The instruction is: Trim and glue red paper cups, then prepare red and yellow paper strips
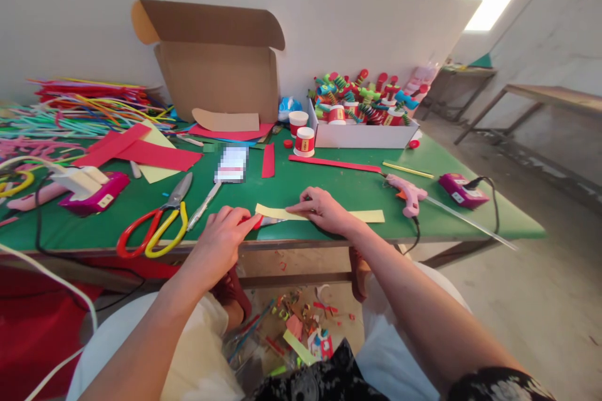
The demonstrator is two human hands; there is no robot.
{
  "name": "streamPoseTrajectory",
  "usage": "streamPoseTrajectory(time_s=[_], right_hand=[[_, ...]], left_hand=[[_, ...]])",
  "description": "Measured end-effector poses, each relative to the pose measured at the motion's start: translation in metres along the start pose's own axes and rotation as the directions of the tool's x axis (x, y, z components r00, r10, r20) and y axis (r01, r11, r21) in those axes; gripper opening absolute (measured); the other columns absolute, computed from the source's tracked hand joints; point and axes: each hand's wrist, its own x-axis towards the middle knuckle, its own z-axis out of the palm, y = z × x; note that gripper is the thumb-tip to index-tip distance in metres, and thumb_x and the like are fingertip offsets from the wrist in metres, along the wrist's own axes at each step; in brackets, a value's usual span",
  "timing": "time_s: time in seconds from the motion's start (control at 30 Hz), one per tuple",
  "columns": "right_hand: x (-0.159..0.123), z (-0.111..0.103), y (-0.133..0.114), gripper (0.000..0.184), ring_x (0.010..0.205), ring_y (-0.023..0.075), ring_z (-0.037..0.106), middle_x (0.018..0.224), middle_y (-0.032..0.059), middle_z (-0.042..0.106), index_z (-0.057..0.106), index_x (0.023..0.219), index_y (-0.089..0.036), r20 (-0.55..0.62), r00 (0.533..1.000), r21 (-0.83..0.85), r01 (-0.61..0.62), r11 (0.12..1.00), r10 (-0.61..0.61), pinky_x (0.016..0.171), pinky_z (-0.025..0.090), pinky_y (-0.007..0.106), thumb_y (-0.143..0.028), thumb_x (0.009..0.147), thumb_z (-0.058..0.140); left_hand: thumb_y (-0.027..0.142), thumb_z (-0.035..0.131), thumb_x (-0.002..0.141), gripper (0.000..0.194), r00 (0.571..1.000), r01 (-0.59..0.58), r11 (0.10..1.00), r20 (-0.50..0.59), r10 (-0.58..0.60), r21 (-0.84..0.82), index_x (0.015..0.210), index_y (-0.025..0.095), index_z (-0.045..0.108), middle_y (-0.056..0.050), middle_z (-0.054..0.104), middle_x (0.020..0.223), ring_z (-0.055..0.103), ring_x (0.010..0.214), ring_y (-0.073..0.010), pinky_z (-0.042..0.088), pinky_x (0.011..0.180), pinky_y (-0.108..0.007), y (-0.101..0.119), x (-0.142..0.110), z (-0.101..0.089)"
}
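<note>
My left hand (226, 235) is at the table's front edge, its fingers closed over the red handle of a small bladed tool (273, 220). The tool's metal blade points right, beside a pale yellow paper strip (371, 216). My right hand (324, 210) grips the strip near its middle against the table, fingers bent together. Both ends of the strip stick out from under that hand. Left of my left hand lie big scissors (176, 194) with one red and one yellow handle. A pink glue gun (409, 194) with a long clear stick rests to the right.
Behind stand paper cups (305, 141), a white box (362, 136) of colourful figures and an open cardboard box (216, 75). Pipe cleaners (84, 113) and red paper strips (160, 153) lie left. A purple power block (463, 191) sits right. Scraps litter the floor.
</note>
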Motion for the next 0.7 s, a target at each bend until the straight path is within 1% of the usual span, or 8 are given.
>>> streamPoseTrajectory(time_s=[0.13,0.27,0.43,0.5,0.57,0.63,0.7], right_hand=[[0.000,0.000,0.000,0.040,0.091,0.0192,0.051,0.098,0.0058,0.055,0.073,0.121,-0.032,0.011,1.000,-0.003,-0.006,1.000,0.006,0.089,0.041,0.038,-0.010,0.094,0.053],[0.000,0.000,0.002,0.041,0.090,0.0187,0.050,0.098,0.0057,0.055,0.073,0.120,-0.032,0.008,1.000,-0.004,-0.016,1.000,0.016,0.088,0.041,0.037,-0.008,0.094,0.052],[0.002,0.006,-0.005,0.041,0.090,0.0184,0.050,0.096,0.0051,0.054,0.074,0.119,-0.033,-0.007,0.999,-0.028,-0.049,0.998,0.049,0.088,0.041,0.036,-0.007,0.093,0.054],[0.004,0.010,-0.010,0.036,0.089,0.0182,0.050,0.096,0.0053,0.054,0.074,0.119,-0.031,-0.043,0.995,-0.023,-0.090,0.996,0.089,0.088,0.041,0.035,-0.012,0.096,0.054],[0.004,0.011,-0.015,0.031,0.091,0.0183,0.050,0.098,0.0060,0.054,0.073,0.121,-0.029,-0.068,0.991,0.002,-0.113,0.994,0.113,0.088,0.042,0.034,-0.020,0.098,0.054],[0.002,0.006,-0.016,0.030,0.092,0.0188,0.050,0.100,0.0067,0.055,0.071,0.124,-0.028,-0.059,0.994,0.014,-0.089,0.996,0.089,0.090,0.042,0.034,-0.025,0.099,0.054],[-0.002,-0.003,-0.013,0.030,0.093,0.0191,0.050,0.100,0.0071,0.057,0.071,0.124,-0.029,-0.026,0.999,0.001,-0.043,0.999,0.043,0.091,0.042,0.036,-0.027,0.100,0.053]], left_hand=[[-0.008,0.035,0.079,0.059,1.000,0.007,1.000,0.011,-0.008,0.008,0.125,0.017,0.064,-0.011,0.063,0.111,0.050,0.100,-0.0264,0.042,0.078,-0.039,0.004,0.003,-0.001],[-0.007,0.037,0.079,0.061,0.999,0.007,1.000,0.042,-0.007,0.003,0.127,0.019,0.062,-0.010,0.063,0.111,0.050,0.100,-0.0265,0.041,0.077,-0.038,0.009,0.006,-0.001],[-0.005,0.036,0.082,0.057,1.000,0.010,1.000,0.023,-0.010,0.015,0.125,0.021,0.064,-0.010,0.064,0.108,0.051,0.099,-0.0272,0.042,0.076,-0.039,0.007,0.007,-0.003],[-0.005,0.036,0.081,0.058,1.000,-0.002,1.000,0.019,0.002,0.019,0.124,0.021,0.065,-0.010,0.065,0.109,0.051,0.100,-0.0273,0.043,0.077,-0.039,0.003,0.007,-0.004],[-0.004,0.036,0.081,0.059,1.000,-0.019,1.000,0.018,0.019,0.017,0.124,0.023,0.065,-0.009,0.065,0.110,0.052,0.101,-0.0269,0.044,0.078,-0.039,-0.002,0.007,-0.004],[-0.004,0.035,0.081,0.060,0.999,-0.028,1.000,0.021,0.028,0.014,0.124,0.024,0.065,-0.008,0.064,0.111,0.052,0.101,-0.0263,0.044,0.079,-0.039,-0.006,0.007,-0.004],[-0.004,0.036,0.081,0.060,0.999,-0.025,1.000,0.022,0.024,0.009,0.124,0.025,0.065,-0.008,0.064,0.111,0.052,0.100,-0.0263,0.044,0.081,-0.040,-0.007,0.007,-0.003]])
